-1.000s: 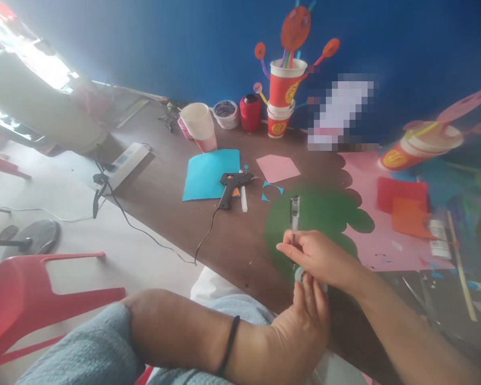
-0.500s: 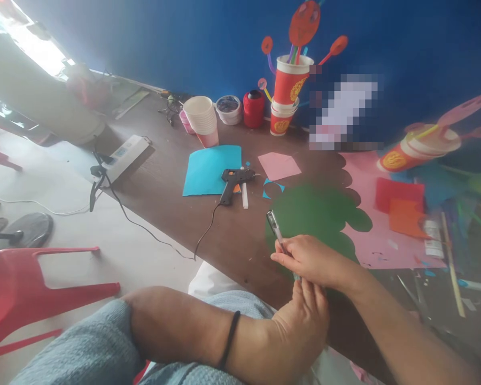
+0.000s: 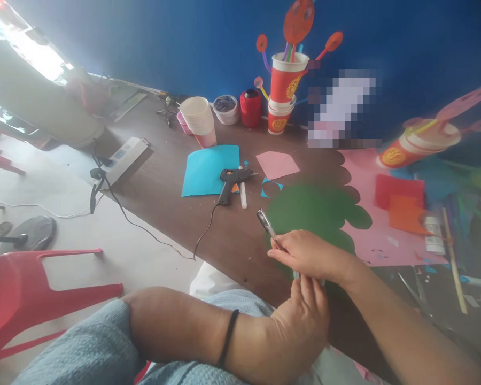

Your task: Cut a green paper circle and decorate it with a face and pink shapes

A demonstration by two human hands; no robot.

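Note:
My right hand [image 3: 310,254] is closed around a pen [image 3: 268,223], whose clear, capped-looking end points up and to the left. Just below it, my left hand [image 3: 304,315] is bent inward with its fingers curled under the right one. A sliver of something pale grey shows between the two hands, but most of it is covered. Both hands are over the front edge of a green scalloped paper cutout [image 3: 308,208]. Beyond the pen, a black glue gun [image 3: 228,184] lies partly on a blue paper sheet [image 3: 200,171], beside a white stick [image 3: 243,193].
Stacked paper cups [image 3: 200,120], a red thread spool [image 3: 250,108] and red cups with paper figures [image 3: 286,80] stand along the blue wall. A power strip [image 3: 126,158] feeds the cord at left. Scissors [image 3: 414,291] and pink paper [image 3: 369,214] lie right. A red chair [image 3: 20,294] stands left.
My right hand has shifted slightly up and left, and the pen's top end has tipped further left. My left hand has stayed nearly in place. The view has moved a little.

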